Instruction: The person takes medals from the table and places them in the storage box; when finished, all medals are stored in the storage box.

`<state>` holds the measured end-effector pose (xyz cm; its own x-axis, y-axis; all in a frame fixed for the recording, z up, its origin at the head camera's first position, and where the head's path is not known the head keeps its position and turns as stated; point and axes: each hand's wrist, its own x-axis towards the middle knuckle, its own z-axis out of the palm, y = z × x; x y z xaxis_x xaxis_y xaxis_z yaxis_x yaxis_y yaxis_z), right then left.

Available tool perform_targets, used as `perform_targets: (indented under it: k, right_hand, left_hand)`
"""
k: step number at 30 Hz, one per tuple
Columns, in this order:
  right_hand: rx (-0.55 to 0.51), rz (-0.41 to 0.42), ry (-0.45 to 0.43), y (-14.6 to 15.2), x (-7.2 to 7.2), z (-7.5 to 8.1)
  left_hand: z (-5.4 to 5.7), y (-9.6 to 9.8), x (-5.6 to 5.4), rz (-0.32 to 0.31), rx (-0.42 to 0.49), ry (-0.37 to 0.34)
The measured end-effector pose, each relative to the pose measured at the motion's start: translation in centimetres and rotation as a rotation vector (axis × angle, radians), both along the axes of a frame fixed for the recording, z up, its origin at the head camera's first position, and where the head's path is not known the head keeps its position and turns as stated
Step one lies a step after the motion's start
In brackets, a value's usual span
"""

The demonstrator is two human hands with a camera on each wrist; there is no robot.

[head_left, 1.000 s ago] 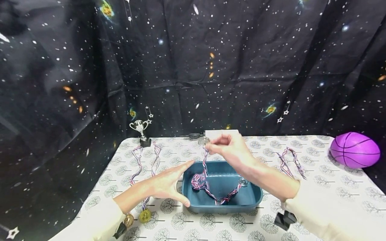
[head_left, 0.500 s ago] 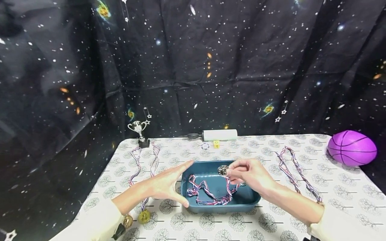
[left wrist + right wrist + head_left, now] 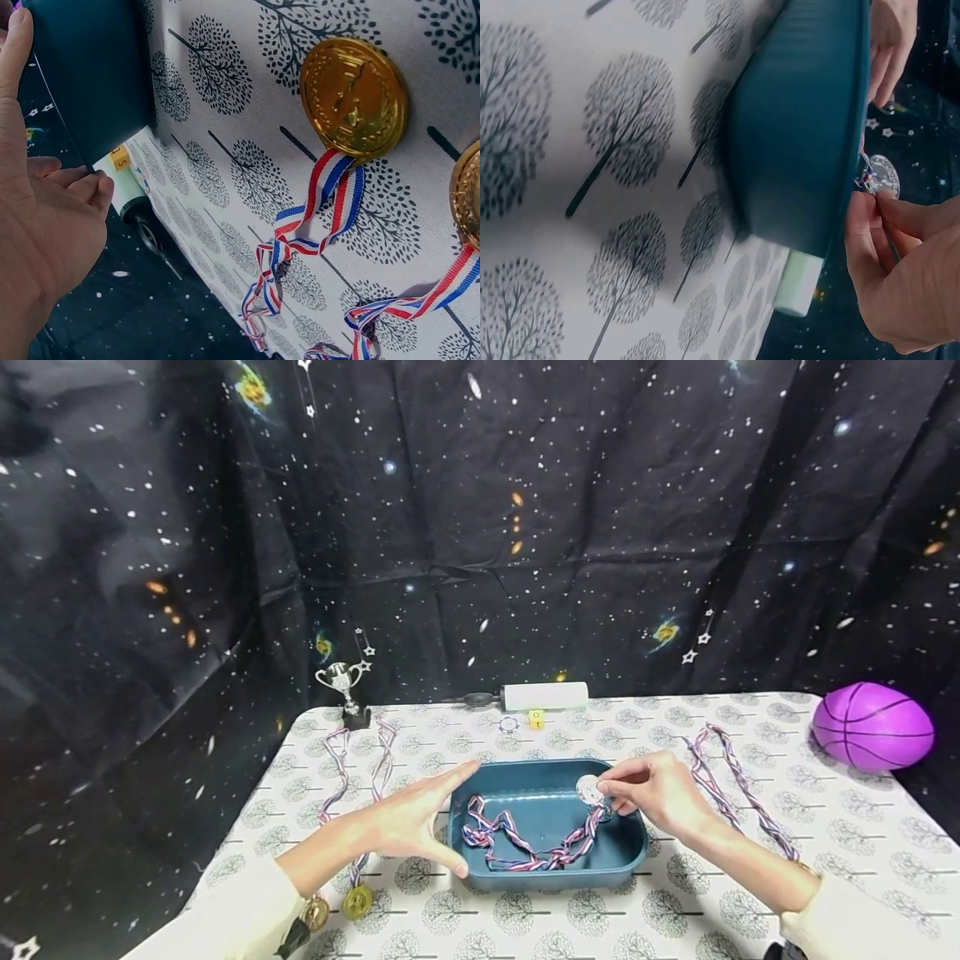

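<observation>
My right hand [image 3: 660, 793] pinches a silver medal [image 3: 589, 790] by its edge, over the right end of a dark teal bin [image 3: 547, 880]. The medal's red, white and blue ribbon [image 3: 517, 862] trails down into the bin, mingled with more striped ribbon. Beneath the right fingers, part of another silver medal shows inside. In the right wrist view the pinched medal [image 3: 885, 176] appears beyond the bin's wall [image 3: 802, 135]. My left hand [image 3: 408, 818] lies along the bin's left end, thumb and fingers spread straight against the rim.
Left of the bin lie a gold medal [image 3: 357, 902] and a bronze-toned medal [image 3: 316, 912], their ribbons stretching back toward a small trophy [image 3: 347, 693]. Another ribbon [image 3: 738, 777] lies at right, near a purple ball [image 3: 872, 727]. Behind are a white cylinder [image 3: 545, 696] and a yellow block [image 3: 536, 719].
My right hand has brought the silver medal from above the bin's back rim down and rightward to its right end. The ribbon now lies lower in the bin. My left hand has stayed put.
</observation>
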<state>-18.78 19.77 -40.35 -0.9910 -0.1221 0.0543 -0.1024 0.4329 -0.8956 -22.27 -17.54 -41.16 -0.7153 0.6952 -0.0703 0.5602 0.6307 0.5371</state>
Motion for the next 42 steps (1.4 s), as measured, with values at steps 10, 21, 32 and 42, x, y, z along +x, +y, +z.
perform_targets:
  k: [10, 21, 32, 42]
  right_hand:
    - [0.114, 0.057, -0.010, 0.3, -1.6, 0.0]
    - [0.325, 0.107, -0.128, -0.5, -3.7, 0.4]
    - [0.527, 0.095, -0.016, -1.8, -4.3, -0.2]
    - [0.432, 0.154, 0.121, -0.5, -4.2, -0.1]
  left_hand:
    - [0.2, 0.1, 0.0, -0.004, 0.000, -0.006]
    - [0.4, 0.3, -0.1, -0.019, -0.022, 0.038]
    - [0.3, 0.3, -0.2, -0.027, -0.033, 0.049]
    - [0.2, 0.2, -0.1, -0.028, -0.017, 0.041]
